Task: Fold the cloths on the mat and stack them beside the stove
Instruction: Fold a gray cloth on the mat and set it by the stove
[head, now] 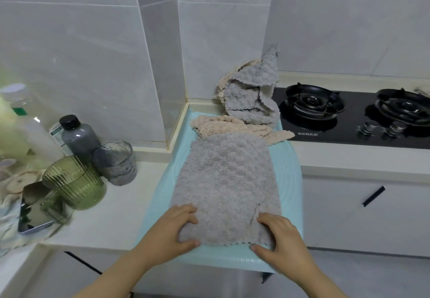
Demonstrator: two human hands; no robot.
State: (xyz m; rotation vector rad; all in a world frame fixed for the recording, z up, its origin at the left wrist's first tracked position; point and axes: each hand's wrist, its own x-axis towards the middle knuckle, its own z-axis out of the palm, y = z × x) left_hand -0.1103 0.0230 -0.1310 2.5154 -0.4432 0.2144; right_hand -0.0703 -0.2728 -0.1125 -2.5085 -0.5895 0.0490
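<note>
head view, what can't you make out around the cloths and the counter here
- How many cloths are in the heap: they overlap one another.
- Far part of the beige cloth: under the heap; its near part is under the grey cloth.
- Items at the left edge behind the green glass: blurred and cut off.
- Stove brand lettering: too small.
</note>
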